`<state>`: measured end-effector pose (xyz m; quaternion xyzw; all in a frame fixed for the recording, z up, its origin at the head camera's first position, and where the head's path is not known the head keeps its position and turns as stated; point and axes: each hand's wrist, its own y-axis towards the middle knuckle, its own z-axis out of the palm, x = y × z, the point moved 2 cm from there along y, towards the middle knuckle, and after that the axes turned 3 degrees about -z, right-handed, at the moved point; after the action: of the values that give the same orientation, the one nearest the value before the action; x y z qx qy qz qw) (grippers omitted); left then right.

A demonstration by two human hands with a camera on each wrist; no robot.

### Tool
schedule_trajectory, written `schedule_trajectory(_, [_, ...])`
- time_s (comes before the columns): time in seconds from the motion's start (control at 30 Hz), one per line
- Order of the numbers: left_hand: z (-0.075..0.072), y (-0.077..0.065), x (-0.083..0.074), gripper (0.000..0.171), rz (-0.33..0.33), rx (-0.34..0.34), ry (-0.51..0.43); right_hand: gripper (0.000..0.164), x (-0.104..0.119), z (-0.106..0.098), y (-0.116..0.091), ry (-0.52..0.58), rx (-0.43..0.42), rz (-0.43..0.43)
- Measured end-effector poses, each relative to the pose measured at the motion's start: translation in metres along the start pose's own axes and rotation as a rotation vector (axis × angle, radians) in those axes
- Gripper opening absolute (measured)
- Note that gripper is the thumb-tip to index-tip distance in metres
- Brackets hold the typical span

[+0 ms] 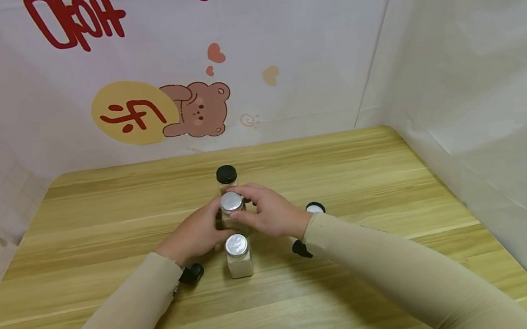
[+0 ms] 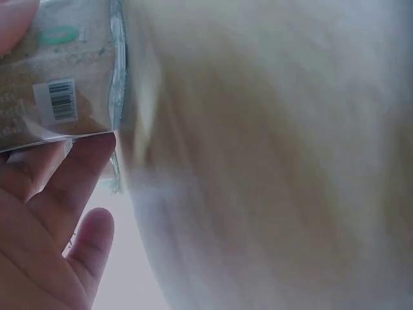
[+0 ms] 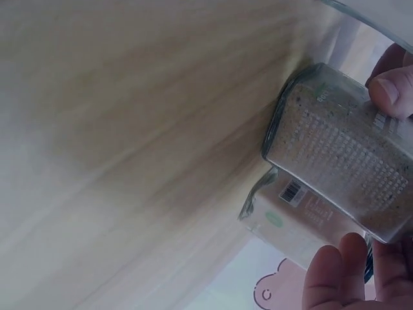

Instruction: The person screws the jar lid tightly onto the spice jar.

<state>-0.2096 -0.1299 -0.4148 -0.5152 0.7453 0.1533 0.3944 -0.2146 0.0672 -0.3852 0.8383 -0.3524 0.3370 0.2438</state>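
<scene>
A square clear jar with a silver seal on its mouth (image 1: pixel 231 201) stands between my two hands. It is filled with a speckled brown seasoning; printed lettering covers the side of the jar (image 3: pixel 342 152) in the right wrist view. My left hand (image 1: pixel 199 231) grips it from the left, thumb on the near side. From the right, my right hand (image 1: pixel 272 211) holds it between thumb and fingers near the top. The left wrist view shows a barcode on the jar (image 2: pixel 61 100), with fingers of the left hand (image 2: pixel 51 213) along its edge.
Behind the held jar stands a jar with a black lid (image 1: pixel 227 175). Nearer me is another silver-sealed jar (image 1: pixel 240 260) with pale contents. A loose black lid with a white inside (image 1: pixel 315 207) lies right of my right hand. All are on a wooden table (image 1: pixel 284 313).
</scene>
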Motion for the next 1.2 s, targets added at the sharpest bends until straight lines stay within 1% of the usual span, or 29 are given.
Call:
schedule_trajectory(0.13, [0.001, 0.001, 0.004, 0.081, -0.002, 0.003, -0.036, 0.058, 0.0, -0.003, -0.001, -0.028, 0.012, -0.023])
schedule_trajectory(0.23, [0.0, 0.001, 0.005, 0.079, -0.006, -0.004, -0.012, 0.058, 0.0, -0.007, -0.003, -0.04, 0.019, -0.048])
schedule_trajectory(0.27, [-0.001, 0.001, 0.004, 0.079, -0.009, -0.006, 0.001, 0.059, -0.001, -0.008, -0.004, -0.044, 0.021, -0.044])
schedule_trajectory(0.37, [-0.004, -0.001, 0.004, 0.081, -0.016, -0.013, 0.038, 0.059, -0.004, -0.015, -0.008, -0.044, 0.023, 0.011])
schedule_trajectory(0.5, [-0.009, -0.005, 0.007, 0.088, -0.014, -0.002, 0.081, 0.061, -0.009, -0.026, -0.018, -0.056, 0.01, 0.102])
schedule_trajectory(0.63, [-0.015, -0.012, 0.008, 0.086, -0.014, 0.01, 0.119, 0.06, -0.017, -0.038, -0.028, -0.107, -0.012, 0.125])
schedule_trajectory(0.8, [-0.02, -0.022, 0.01, 0.077, -0.008, -0.005, 0.169, 0.058, -0.027, -0.051, -0.043, -0.228, -0.02, 0.131])
schedule_trajectory(0.9, [-0.021, -0.029, 0.01, 0.07, -0.011, -0.011, 0.199, 0.059, -0.036, -0.057, -0.052, -0.297, -0.002, 0.151])
schedule_trajectory(1.0, [-0.022, -0.037, 0.008, 0.066, -0.022, -0.01, 0.22, 0.062, -0.045, -0.062, -0.06, -0.347, 0.023, 0.172])
schedule_trajectory(1.2, [-0.024, -0.052, 0.003, 0.068, -0.037, 0.029, 0.233, 0.067, -0.06, -0.071, -0.074, -0.418, 0.078, 0.19])
